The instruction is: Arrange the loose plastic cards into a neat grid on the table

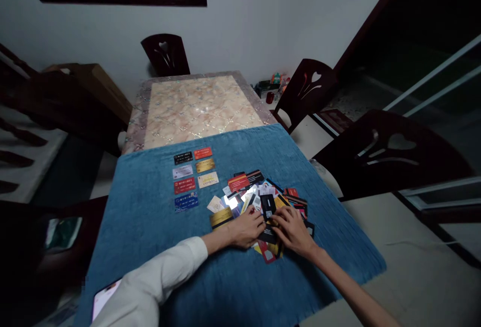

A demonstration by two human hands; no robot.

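A loose pile of bank-style cards in many colours lies on the blue cloth [146,231]. Over the pile, my left hand [248,226] has its fingers curled in beside a black card [268,202]; what they pinch is hidden. My right hand [295,229] reaches in from the other side, thumb and fingers closed at the lower edge of that black card. A red card [238,182] and a gold card [221,216] show at the pile's left side. Left of the pile, several cards lie face up in two columns, among them a blue card [186,201].
A phone [105,297] lies by my left sleeve at the near edge. Beyond the cloth, the patterned tabletop [195,104] reaches toward the wall. Dark wooden chairs stand at the far end [167,56] and along the right side [308,89].
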